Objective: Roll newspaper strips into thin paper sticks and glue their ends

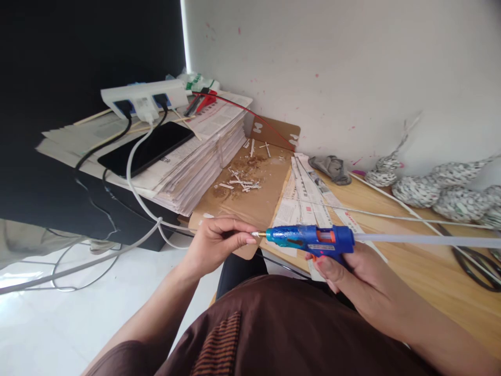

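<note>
My right hand [352,277] grips a blue hot glue gun [313,239] by its handle, with fingers at the orange trigger. The gun lies level, its brass nozzle [263,234] pointing left. A long translucent glue stick [410,239] runs out of its rear to the right. My left hand [221,240] is closed in a pinch just ahead of the nozzle. A small white piece [254,234] shows between its thumb and forefinger, at the nozzle's tip; whether it touches the nozzle I cannot tell.
A newspaper stack [203,162] bears a phone [146,149] and a power strip [144,99] with cables. White scraps [242,181] lie on brown cardboard [262,203]. Paper strips [309,193], a grey cloth [331,169], woven paper shapes [418,190] and black-handled scissors [475,269] are on the wooden table.
</note>
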### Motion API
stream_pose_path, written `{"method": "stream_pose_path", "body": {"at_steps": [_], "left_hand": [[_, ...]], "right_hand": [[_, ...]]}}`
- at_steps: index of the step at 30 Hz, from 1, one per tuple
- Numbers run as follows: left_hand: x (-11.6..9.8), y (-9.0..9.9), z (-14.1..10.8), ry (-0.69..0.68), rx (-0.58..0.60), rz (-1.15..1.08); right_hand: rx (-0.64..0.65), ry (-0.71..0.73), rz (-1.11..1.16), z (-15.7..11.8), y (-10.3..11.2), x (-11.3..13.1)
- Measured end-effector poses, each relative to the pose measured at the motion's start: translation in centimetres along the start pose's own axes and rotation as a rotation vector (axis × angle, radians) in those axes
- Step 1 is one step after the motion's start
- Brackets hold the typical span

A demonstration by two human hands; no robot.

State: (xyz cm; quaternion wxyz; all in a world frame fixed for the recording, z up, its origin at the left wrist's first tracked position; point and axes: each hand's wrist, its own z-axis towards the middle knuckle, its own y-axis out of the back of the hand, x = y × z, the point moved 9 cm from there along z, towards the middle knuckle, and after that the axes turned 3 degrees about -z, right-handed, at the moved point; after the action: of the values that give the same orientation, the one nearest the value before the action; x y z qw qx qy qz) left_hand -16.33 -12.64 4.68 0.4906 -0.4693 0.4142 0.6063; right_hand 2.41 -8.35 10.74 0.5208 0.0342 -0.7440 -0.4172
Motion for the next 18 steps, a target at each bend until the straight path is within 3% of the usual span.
{"method": "stream_pose_path", "body": {"at_steps": [9, 18], "left_hand": [[-0.1, -0.2, 0.1, -0.003, -0.008, 0.045], [0.2, 0.7, 0.0, 0.025, -0.05, 0.091]], "right_hand": [[-0.067, 0.033, -0.122, -0.8, -0.4, -1.9], [-0.098, 0.056, -0.12, -0.2, 0.8, -0.8]]}}
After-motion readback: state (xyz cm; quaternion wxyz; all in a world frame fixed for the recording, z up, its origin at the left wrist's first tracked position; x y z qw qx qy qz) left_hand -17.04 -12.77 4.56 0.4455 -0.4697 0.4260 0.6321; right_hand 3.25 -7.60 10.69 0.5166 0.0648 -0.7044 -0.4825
